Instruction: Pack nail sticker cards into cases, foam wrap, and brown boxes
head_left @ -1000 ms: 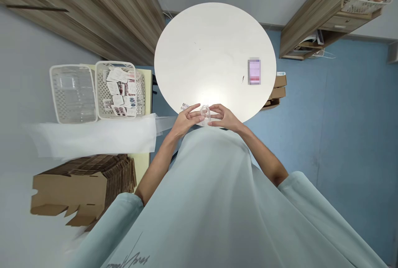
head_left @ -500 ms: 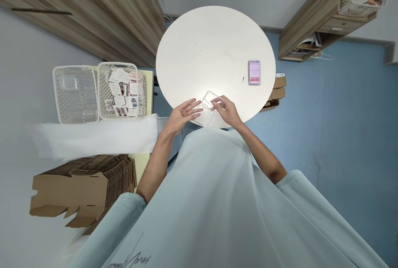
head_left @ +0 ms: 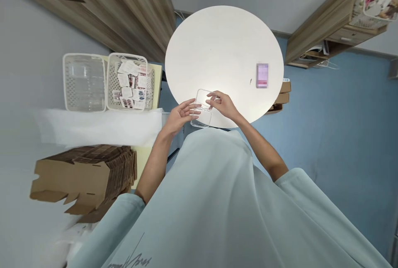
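A clear plastic box (head_left: 201, 119), its two halves folded apart at a hinge, is at the near edge of the round white table (head_left: 224, 31). My right hand (head_left: 223, 104) pinches the right side of the upper half between thumb and fingers. On the opposite side, my left hand (head_left: 182, 115) has its fingers stretched out and apart, the tips at the box's left edge near the hinge. Whether those fingertips press on the plastic is hard to see. Nothing shows inside the box.
A phone with a blurred screen (head_left: 262, 76) lies on the table's right side. To the left stand a basket of small printed packets (head_left: 127, 55), a basket of clear plastic boxes (head_left: 84, 56), white sheeting (head_left: 102, 127) and stacked flat cardboard boxes (head_left: 71, 179). Cartons (head_left: 282, 98) sit beyond the table's right edge.
The clear box has turned a little so that its halves line up straighter. My left fingertips have come closer to its left edge. The whole view has shifted slightly.
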The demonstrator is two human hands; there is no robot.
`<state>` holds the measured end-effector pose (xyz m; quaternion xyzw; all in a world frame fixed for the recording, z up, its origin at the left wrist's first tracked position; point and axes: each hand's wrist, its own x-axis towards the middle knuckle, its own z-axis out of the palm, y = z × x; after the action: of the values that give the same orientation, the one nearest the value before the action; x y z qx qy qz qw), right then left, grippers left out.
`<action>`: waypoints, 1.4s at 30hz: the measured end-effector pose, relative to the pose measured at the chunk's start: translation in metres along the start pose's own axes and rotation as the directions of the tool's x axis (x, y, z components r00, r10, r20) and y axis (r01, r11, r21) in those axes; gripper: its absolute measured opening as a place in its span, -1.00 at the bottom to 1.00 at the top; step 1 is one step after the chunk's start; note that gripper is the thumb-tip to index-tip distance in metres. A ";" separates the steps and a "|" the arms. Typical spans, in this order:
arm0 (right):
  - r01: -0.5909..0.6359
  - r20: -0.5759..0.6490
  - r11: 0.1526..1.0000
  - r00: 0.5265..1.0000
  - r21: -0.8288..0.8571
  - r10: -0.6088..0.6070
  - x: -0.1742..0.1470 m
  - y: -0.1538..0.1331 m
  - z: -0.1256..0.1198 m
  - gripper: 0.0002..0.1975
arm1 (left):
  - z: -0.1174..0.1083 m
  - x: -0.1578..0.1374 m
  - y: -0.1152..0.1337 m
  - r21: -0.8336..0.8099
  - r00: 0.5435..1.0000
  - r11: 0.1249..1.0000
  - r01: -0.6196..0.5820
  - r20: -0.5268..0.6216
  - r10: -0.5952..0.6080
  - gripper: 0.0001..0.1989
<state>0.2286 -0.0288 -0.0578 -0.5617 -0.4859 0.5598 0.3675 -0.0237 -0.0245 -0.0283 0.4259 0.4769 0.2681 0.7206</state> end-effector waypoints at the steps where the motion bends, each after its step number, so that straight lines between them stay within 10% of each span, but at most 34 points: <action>1: 0.004 0.012 1.000 1.000 0.008 -0.004 0.008 0.004 0.007 -0.39 | -0.006 -0.005 -0.005 -0.029 0.999 1.000 0.009 -0.041 -0.010 -0.12; 8: -0.058 0.037 0.964 0.997 -0.259 0.070 0.065 0.046 0.046 -0.56 | -0.046 -0.052 -0.045 -0.172 0.929 0.985 0.026 -0.360 -0.088 -0.19; 16: -0.189 0.028 0.599 0.942 -0.778 0.334 0.099 0.090 0.093 -0.48 | -0.060 -0.096 -0.062 -0.288 0.854 0.958 0.004 -0.497 -0.153 -0.21; 22: -0.162 -0.025 0.450 0.955 -0.878 0.296 0.096 0.107 0.117 -0.49 | -0.058 -0.112 -0.063 -0.299 0.833 0.954 -0.035 -0.537 -0.138 -0.29; 32: -0.320 -0.124 0.655 0.937 -0.685 0.328 0.086 0.115 0.098 -0.76 | -0.056 -0.105 -0.061 -0.416 0.863 0.906 -0.076 -0.483 -0.149 -0.34; 42: -0.177 -0.269 0.941 0.958 -0.289 0.098 0.044 0.084 -0.003 -0.66 | -0.029 -0.039 -0.049 -0.420 0.960 0.908 0.003 -0.254 -0.121 -0.43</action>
<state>0.2381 -0.0077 -0.1504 -0.7112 -0.4767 0.4257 0.2927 -0.0672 -0.0694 -0.0584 0.2062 0.5174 0.3964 0.7298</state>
